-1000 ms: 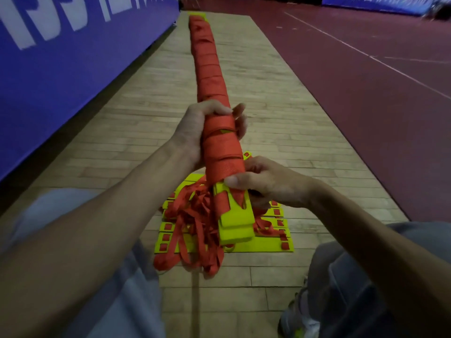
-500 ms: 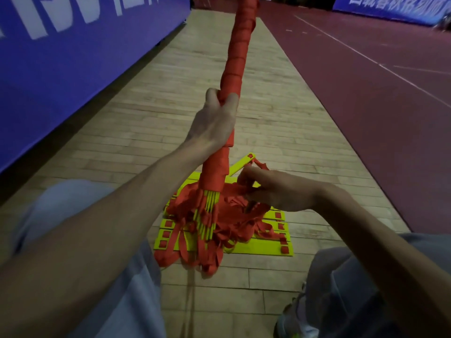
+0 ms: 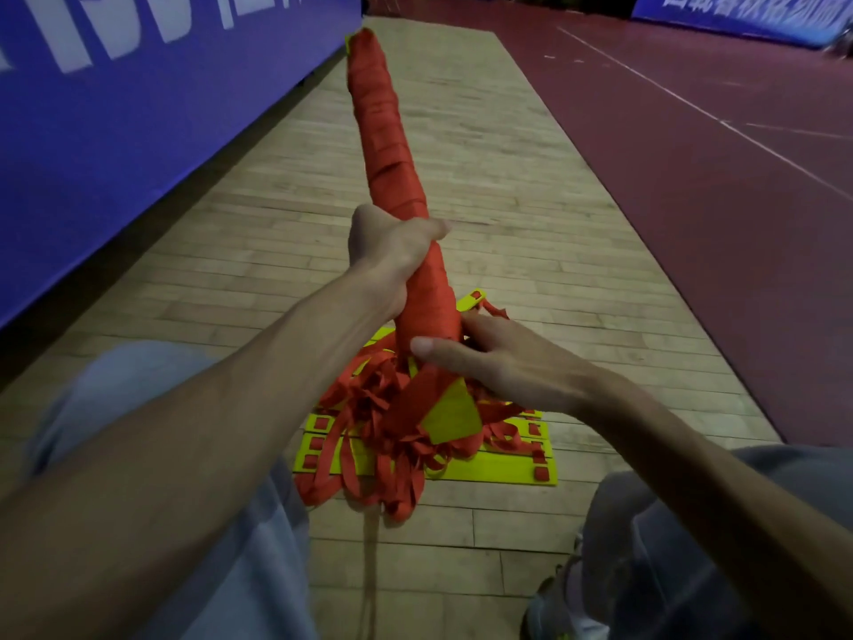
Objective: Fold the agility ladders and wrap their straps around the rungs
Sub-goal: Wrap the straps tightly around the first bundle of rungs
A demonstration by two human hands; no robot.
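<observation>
Gripping the wrapped ladder bundle (image 3: 383,131) partway up its length with my left hand (image 3: 392,256), fingers curled round it. Right hand (image 3: 507,367) sits at the lower edge of the red wrap: thumb laid across the front, fingers reaching behind, clasping the bundle just below the left hand. Hands close together; whether they touch, I cannot tell. Bundle slants away from me, far end raised toward the blue banner (image 3: 138,108), near end low between my knees. Yellow rung ends (image 3: 450,418) poke out beneath the right hand. Loose red straps (image 3: 364,431) hang tangled there, over the flat yellow rungs (image 3: 498,468) lying on the wooden floor (image 3: 507,177).
</observation>
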